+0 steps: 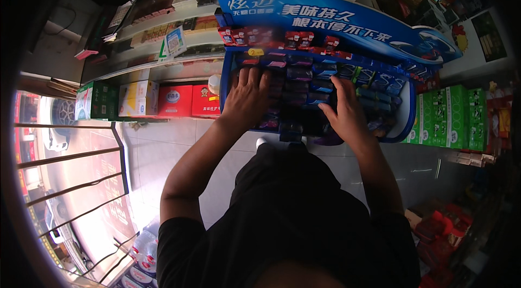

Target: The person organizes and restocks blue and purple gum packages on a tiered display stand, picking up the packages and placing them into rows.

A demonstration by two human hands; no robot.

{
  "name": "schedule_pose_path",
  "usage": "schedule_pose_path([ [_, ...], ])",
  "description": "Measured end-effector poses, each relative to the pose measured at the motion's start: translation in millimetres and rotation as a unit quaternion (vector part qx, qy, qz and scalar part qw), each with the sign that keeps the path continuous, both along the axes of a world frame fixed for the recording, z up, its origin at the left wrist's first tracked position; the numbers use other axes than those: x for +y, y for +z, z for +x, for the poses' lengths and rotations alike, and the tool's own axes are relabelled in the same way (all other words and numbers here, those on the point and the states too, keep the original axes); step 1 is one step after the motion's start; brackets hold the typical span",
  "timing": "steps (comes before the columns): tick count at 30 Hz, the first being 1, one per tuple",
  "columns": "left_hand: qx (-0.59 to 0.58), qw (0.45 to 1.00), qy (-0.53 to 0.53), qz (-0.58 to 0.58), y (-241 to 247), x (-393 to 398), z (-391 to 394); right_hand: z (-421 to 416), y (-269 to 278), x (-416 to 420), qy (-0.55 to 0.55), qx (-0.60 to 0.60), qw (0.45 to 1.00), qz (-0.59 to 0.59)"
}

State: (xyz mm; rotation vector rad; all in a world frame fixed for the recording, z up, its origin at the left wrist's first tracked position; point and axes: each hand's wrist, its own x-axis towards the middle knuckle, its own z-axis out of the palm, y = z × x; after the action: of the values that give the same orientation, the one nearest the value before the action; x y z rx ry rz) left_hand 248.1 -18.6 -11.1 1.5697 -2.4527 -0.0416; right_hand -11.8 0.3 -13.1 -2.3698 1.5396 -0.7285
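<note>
A blue chewing gum display rack [401, 139] stands before me, its tall printed header board [325, 15] along the far side. My left hand [249, 94] rests over dark gum packs in the left part of the rack; its fingertips point away from me, and what lies under them is hidden. My right hand [346, 107] is over the middle, thumb and fingers apart, beside blue gum packs [319, 84]. I see nothing held between them. Small red packs [299, 39] stand in a row below the header. Green and blue packs [372, 94] lie right of my right hand.
A glass counter [150, 60] with packs inside extends to the left, with a QR code stand [175, 41] on it. Red cartons [175, 100] sit below. Green boxes [456, 117] stand at the right. Red packages [439, 227] and water bottles [145, 247] are lower down.
</note>
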Motion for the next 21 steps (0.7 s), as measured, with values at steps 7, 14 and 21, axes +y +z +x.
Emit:
schedule_pose_path([
  [7, -0.052, 0.995, -0.070, 0.053, 1.0, -11.0, 1.8, -2.6, 0.7, 2.1, -0.002, -0.004, 1.000, 0.002],
  [14, -0.052, 0.985, -0.166, -0.013, -7.6, -18.8, 9.5, 0.6, -1.1, -3.5, -0.029, 0.005, 0.998, 0.047],
  [21, -0.061, 0.979, -0.193, -0.001, 15.4, -21.2, 15.8, -6.6, 0.0, -0.9, 0.002, 0.035, 0.999, 0.019],
])
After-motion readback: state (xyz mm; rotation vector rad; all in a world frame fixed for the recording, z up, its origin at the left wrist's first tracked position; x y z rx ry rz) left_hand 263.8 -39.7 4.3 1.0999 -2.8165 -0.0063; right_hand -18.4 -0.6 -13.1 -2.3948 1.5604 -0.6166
